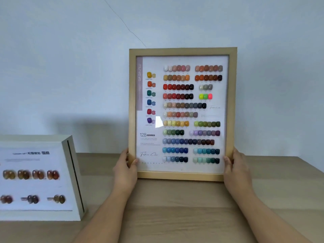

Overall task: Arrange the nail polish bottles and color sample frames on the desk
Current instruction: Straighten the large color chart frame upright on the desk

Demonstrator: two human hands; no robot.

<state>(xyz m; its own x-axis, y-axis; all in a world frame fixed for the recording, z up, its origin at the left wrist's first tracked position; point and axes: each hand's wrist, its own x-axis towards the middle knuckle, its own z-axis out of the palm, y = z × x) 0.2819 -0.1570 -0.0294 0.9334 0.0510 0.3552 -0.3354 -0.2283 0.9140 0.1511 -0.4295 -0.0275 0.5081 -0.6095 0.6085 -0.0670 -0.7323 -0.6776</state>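
Gripping a wooden frame (182, 51) upright, seemingly resting on the desk (175, 207), left hand (125, 171), right hand (235, 170).

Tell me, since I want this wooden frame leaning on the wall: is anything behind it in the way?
Nothing visible. Both hands hold the wooden frame upright on the desk; the white display box sits off left.

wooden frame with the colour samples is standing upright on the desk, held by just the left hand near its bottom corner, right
Not quite. The head view shows both hands on the wooden frame: the left hand grips its lower left edge and the right hand grips its lower right edge. The rest holds: the frame stands upright, with its bottom edge on the desk.
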